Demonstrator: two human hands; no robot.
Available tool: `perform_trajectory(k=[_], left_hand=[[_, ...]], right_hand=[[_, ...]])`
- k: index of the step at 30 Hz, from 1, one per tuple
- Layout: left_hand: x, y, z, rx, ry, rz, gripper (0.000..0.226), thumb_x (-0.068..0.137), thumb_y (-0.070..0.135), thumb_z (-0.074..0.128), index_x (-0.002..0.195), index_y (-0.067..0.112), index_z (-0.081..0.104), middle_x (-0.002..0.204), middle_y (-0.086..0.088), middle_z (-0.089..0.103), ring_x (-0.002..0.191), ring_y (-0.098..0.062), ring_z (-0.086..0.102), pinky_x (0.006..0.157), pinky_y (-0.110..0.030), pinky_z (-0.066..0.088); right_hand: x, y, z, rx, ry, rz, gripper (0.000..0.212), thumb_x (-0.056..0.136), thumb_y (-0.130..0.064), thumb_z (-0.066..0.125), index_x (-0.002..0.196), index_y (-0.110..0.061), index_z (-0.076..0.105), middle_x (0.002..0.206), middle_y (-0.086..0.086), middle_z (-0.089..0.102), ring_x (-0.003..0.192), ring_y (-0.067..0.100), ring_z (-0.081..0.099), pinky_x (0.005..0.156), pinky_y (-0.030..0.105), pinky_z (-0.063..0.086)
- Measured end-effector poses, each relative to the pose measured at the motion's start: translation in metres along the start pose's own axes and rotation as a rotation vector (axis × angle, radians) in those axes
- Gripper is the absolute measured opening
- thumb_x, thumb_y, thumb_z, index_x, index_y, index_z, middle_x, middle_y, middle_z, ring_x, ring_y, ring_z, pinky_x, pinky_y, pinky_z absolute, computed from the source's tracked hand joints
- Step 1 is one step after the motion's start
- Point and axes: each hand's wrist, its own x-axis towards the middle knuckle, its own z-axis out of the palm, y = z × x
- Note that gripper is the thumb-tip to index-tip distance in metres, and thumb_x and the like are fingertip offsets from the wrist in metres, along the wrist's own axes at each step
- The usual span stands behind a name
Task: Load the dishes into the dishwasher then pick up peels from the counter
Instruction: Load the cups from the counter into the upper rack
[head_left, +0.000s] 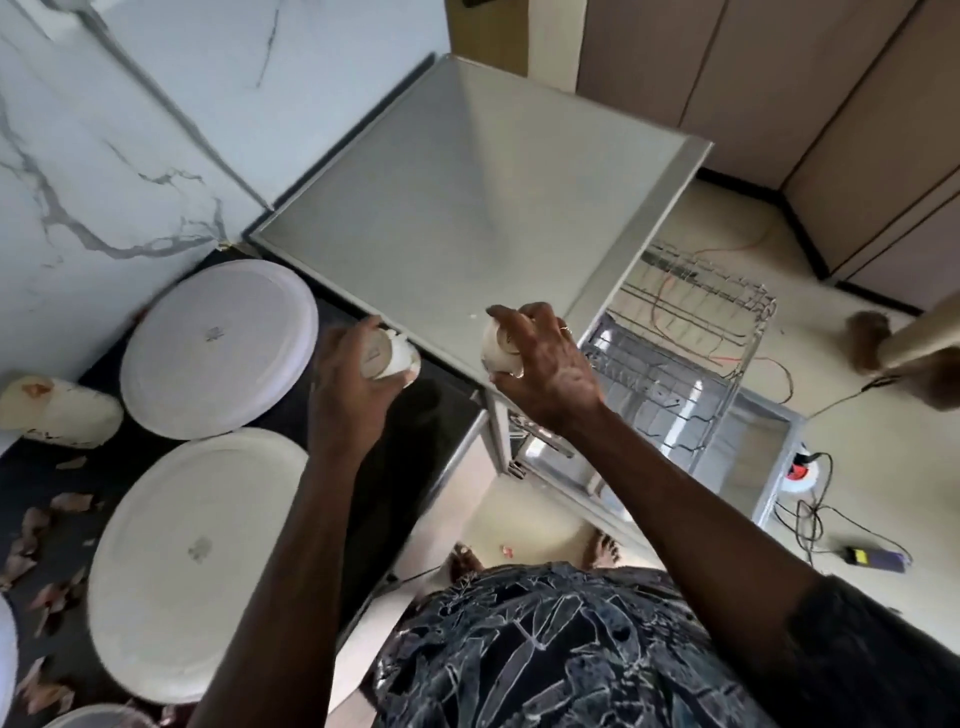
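Observation:
My left hand (353, 384) grips a small white cup (387, 356) above the dark counter's right end. My right hand (545, 364) grips a second white cup (496, 340) over the front corner of the steel dishwasher top (467, 182). Below and right of that hand, the wire dish rack (691, 332) is pulled out over the open dishwasher door (753, 447). Two large white plates lie upside down on the counter, one further back (218, 348) and one nearer (192, 556). Brown peels (47, 525) are scattered along the counter's left side.
A white cup (62, 410) lies on its side at the far left by the marble wall. Plate rims show at the bottom left edge (93, 719). Cables and a power strip (800, 473) lie on the floor right of the dishwasher. Brown cabinets (779, 78) stand behind.

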Motion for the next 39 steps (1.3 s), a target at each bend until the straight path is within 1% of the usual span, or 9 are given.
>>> perform_trajectory(k=[5, 9, 13, 20, 23, 28, 31, 33, 39], left_hand=[[0.011, 0.072, 0.058, 0.005, -0.165, 0.117, 0.074, 0.071, 0.025, 0.091, 0.137, 0.024, 0.056, 0.129, 0.001, 0.05, 0.113, -0.011, 0.053, 0.097, -0.02, 0.041], [0.015, 0.121, 0.101, -0.015, -0.266, 0.247, 0.075, 0.071, 0.028, 0.091, 0.137, 0.024, 0.056, 0.129, 0.0, 0.05, 0.113, -0.013, 0.055, 0.099, -0.022, 0.044], [0.011, 0.156, 0.139, -0.005, -0.391, 0.393, 0.08, 0.071, 0.039, 0.09, 0.139, 0.019, 0.054, 0.13, -0.003, 0.05, 0.112, -0.01, 0.055, 0.101, -0.021, 0.045], [0.004, 0.185, 0.205, 0.116, -0.622, 0.542, 0.084, 0.074, 0.035, 0.086, 0.146, 0.017, 0.046, 0.138, -0.011, 0.053, 0.119, -0.021, 0.057, 0.105, -0.041, 0.052], [0.006, 0.186, 0.223, 0.159, -0.658, 0.571, 0.083, 0.075, 0.031, 0.086, 0.146, 0.014, 0.047, 0.136, -0.01, 0.053, 0.118, -0.022, 0.056, 0.106, -0.037, 0.049], [0.011, 0.182, 0.25, 0.167, -0.67, 0.537, 0.08, 0.077, 0.027, 0.085, 0.146, 0.015, 0.047, 0.139, -0.01, 0.051, 0.123, -0.023, 0.052, 0.112, -0.038, 0.042], [0.014, 0.171, 0.267, 0.182, -0.668, 0.484, 0.079, 0.08, 0.024, 0.083, 0.148, 0.016, 0.044, 0.14, -0.01, 0.049, 0.126, -0.021, 0.049, 0.113, -0.028, 0.034], [0.014, 0.164, 0.278, 0.176, -0.643, 0.454, 0.078, 0.08, 0.023, 0.083, 0.147, 0.016, 0.044, 0.141, -0.01, 0.048, 0.127, -0.021, 0.047, 0.113, -0.03, 0.038], [0.007, 0.126, 0.326, 0.113, -0.538, 0.216, 0.072, 0.077, 0.021, 0.086, 0.139, 0.019, 0.049, 0.142, -0.014, 0.046, 0.124, -0.024, 0.052, 0.092, -0.034, 0.056]], right_hand=[[-0.03, 0.06, -0.04, -0.049, 0.071, 0.095, 0.079, 0.081, -0.031, 0.077, 0.148, -0.035, 0.036, 0.136, 0.004, 0.039, 0.119, 0.028, 0.049, 0.083, 0.043, 0.055], [-0.054, 0.105, -0.061, -0.094, 0.118, 0.165, 0.079, 0.081, -0.031, 0.077, 0.147, -0.034, 0.034, 0.139, 0.006, 0.039, 0.116, 0.026, 0.051, 0.071, 0.033, 0.049], [-0.078, 0.145, -0.073, -0.081, 0.187, 0.237, 0.077, 0.078, -0.025, 0.077, 0.146, -0.027, 0.04, 0.132, 0.012, 0.046, 0.11, 0.028, 0.053, 0.077, 0.036, 0.053], [-0.108, 0.19, -0.073, -0.025, 0.215, 0.447, 0.076, 0.079, -0.019, 0.076, 0.147, -0.027, 0.042, 0.133, 0.01, 0.047, 0.112, 0.028, 0.052, 0.07, 0.03, 0.039], [-0.114, 0.2, -0.069, -0.011, 0.213, 0.511, 0.074, 0.079, -0.019, 0.076, 0.145, -0.026, 0.043, 0.133, 0.01, 0.047, 0.113, 0.029, 0.052, 0.069, 0.029, 0.038], [-0.113, 0.21, -0.058, 0.001, 0.196, 0.584, 0.077, 0.081, -0.021, 0.074, 0.149, -0.029, 0.039, 0.135, 0.011, 0.045, 0.114, 0.03, 0.052, 0.069, 0.031, 0.04], [-0.108, 0.216, -0.048, 0.019, 0.185, 0.634, 0.078, 0.081, -0.02, 0.073, 0.15, -0.029, 0.038, 0.136, 0.011, 0.043, 0.115, 0.033, 0.052, 0.069, 0.033, 0.04], [-0.106, 0.221, -0.039, 0.038, 0.187, 0.67, 0.078, 0.079, -0.02, 0.073, 0.149, -0.028, 0.039, 0.135, 0.012, 0.044, 0.115, 0.034, 0.052, 0.069, 0.033, 0.041], [-0.083, 0.234, 0.001, 0.088, 0.177, 0.767, 0.075, 0.079, -0.021, 0.075, 0.146, -0.027, 0.04, 0.137, 0.012, 0.044, 0.112, 0.037, 0.055, 0.069, 0.034, 0.04]])
